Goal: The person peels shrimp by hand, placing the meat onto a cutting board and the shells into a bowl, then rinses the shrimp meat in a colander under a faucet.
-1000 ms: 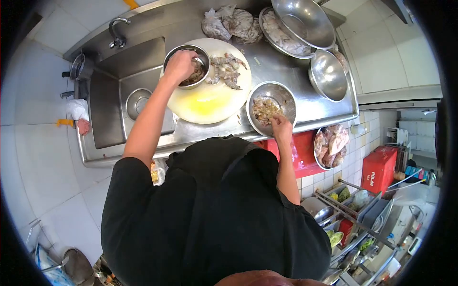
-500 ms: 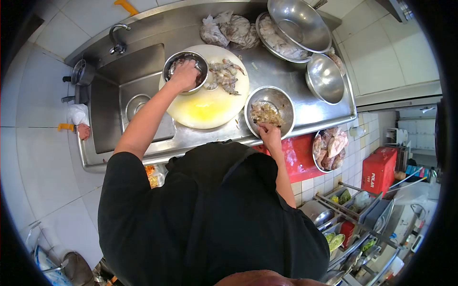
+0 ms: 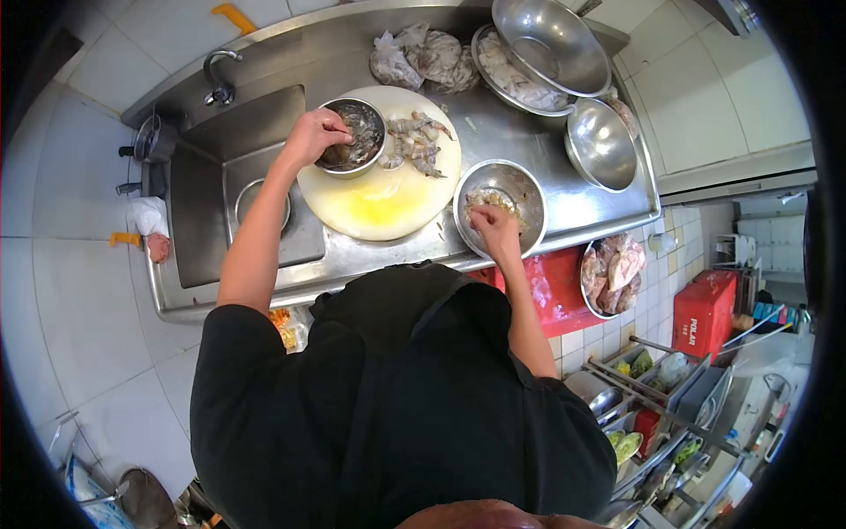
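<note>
My left hand (image 3: pixel 317 138) is over the left rim of a small steel bowl (image 3: pixel 381 148), fingertips pinched together; whatever they hold is too small to make out. Dark, wet, greyish pieces lie in that bowl, which stands on a round white cutting board (image 3: pixel 379 216). Beside the bowl on the board is a pile of grey shrimp (image 3: pixel 418 141). My right hand (image 3: pixel 495 231) reaches into a perforated steel colander (image 3: pixel 535 198) with its fingers closed at a heap of pale brownish pieces (image 3: pixel 495 197). Its fingertips are partly hidden.
The sink basin (image 3: pixel 198 212) and faucet (image 3: pixel 216 75) are at left. Plastic bags (image 3: pixel 432 60) lie behind the board. Large steel bowls (image 3: pixel 551 48) and another steel bowl (image 3: pixel 601 145) stand at right. Below the counter edge is a bowl of raw meat (image 3: pixel 610 275) by a red container (image 3: pixel 555 300).
My left hand has come up from inside the small bowl to its left rim. My right hand has shifted slightly up and left within the colander.
</note>
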`<state>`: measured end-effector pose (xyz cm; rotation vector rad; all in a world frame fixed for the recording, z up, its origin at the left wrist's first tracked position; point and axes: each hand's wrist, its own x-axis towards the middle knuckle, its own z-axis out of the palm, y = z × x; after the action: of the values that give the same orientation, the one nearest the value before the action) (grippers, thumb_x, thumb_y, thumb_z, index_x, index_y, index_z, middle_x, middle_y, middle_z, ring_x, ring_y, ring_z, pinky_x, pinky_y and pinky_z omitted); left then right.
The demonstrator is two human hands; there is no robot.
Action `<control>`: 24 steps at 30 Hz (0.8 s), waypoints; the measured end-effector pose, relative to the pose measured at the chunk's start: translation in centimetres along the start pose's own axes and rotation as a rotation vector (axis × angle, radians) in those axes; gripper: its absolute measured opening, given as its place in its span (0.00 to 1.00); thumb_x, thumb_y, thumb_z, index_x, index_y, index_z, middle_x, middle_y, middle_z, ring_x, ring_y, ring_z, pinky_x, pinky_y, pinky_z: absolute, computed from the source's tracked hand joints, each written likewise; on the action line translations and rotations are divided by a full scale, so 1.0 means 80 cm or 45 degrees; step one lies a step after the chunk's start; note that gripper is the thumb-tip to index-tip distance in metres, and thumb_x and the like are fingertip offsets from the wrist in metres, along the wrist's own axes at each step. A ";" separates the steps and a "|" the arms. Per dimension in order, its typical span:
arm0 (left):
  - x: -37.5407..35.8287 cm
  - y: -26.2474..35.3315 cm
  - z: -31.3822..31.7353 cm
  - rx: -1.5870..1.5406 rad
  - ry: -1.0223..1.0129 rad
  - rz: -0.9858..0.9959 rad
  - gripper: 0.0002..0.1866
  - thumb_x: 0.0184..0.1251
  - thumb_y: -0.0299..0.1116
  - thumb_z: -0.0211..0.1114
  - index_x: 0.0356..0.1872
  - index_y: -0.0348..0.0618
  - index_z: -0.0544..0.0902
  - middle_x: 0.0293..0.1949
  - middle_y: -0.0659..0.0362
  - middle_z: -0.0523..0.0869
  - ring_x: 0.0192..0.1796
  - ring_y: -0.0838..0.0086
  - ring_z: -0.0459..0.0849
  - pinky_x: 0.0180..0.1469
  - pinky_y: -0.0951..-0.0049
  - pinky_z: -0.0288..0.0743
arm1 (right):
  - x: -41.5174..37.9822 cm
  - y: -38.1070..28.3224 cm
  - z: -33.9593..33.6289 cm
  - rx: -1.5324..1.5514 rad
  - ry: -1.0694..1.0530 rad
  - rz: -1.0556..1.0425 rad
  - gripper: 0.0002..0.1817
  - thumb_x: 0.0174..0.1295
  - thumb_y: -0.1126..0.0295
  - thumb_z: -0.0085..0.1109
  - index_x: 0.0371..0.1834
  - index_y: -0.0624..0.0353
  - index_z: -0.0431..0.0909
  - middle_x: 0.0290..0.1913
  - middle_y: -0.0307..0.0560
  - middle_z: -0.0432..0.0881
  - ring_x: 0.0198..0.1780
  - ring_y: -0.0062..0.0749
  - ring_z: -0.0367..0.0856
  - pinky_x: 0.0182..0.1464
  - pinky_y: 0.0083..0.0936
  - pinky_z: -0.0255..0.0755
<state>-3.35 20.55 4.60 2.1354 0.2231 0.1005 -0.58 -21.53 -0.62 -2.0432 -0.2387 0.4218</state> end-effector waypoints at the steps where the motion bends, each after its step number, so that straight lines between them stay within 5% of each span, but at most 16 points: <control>1: -0.003 0.005 -0.002 -0.087 0.025 0.007 0.06 0.52 0.24 0.76 0.32 0.35 0.89 0.39 0.56 0.87 0.42 0.70 0.85 0.47 0.72 0.77 | 0.005 -0.026 0.006 0.061 -0.038 -0.006 0.16 0.64 0.65 0.65 0.47 0.68 0.85 0.34 0.51 0.89 0.35 0.28 0.87 0.42 0.25 0.79; 8: -0.055 0.030 0.023 -0.369 0.164 0.228 0.04 0.56 0.20 0.71 0.33 0.33 0.89 0.39 0.53 0.90 0.44 0.71 0.87 0.50 0.73 0.79 | 0.068 -0.153 0.092 0.620 -0.314 -0.083 0.21 0.69 0.58 0.61 0.46 0.71 0.83 0.35 0.47 0.87 0.40 0.25 0.86 0.44 0.22 0.80; 16: -0.094 0.035 0.075 -0.340 0.380 0.441 0.05 0.55 0.17 0.69 0.33 0.32 0.88 0.39 0.53 0.88 0.43 0.69 0.86 0.48 0.72 0.80 | 0.142 -0.225 0.160 -0.238 -0.427 -0.323 0.41 0.48 0.35 0.68 0.45 0.69 0.85 0.40 0.63 0.87 0.43 0.51 0.88 0.48 0.35 0.79; 17: -0.096 0.037 0.080 -0.354 0.399 0.449 0.05 0.54 0.16 0.69 0.33 0.33 0.88 0.38 0.53 0.88 0.42 0.69 0.87 0.48 0.72 0.81 | 0.148 -0.235 0.162 -0.383 -0.448 -0.359 0.41 0.42 0.34 0.71 0.39 0.69 0.87 0.37 0.64 0.87 0.41 0.51 0.88 0.47 0.36 0.80; 20: -0.096 0.034 0.093 -0.322 0.431 0.486 0.05 0.54 0.16 0.69 0.32 0.33 0.87 0.36 0.53 0.88 0.40 0.69 0.87 0.46 0.73 0.81 | 0.175 -0.228 0.173 -0.590 -0.605 -0.461 0.37 0.45 0.35 0.71 0.34 0.66 0.88 0.30 0.58 0.87 0.34 0.44 0.87 0.40 0.34 0.79; 24: -0.091 0.030 0.108 -0.310 0.441 0.463 0.04 0.54 0.17 0.70 0.32 0.31 0.87 0.37 0.52 0.88 0.40 0.68 0.87 0.46 0.73 0.81 | 0.183 -0.235 0.184 -0.799 -0.606 -0.562 0.27 0.47 0.50 0.68 0.28 0.70 0.85 0.30 0.67 0.84 0.34 0.57 0.86 0.42 0.40 0.80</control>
<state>-8.79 10.67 2.02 1.8833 0.0174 0.6785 7.25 4.42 6.46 -2.3657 -1.2149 0.5984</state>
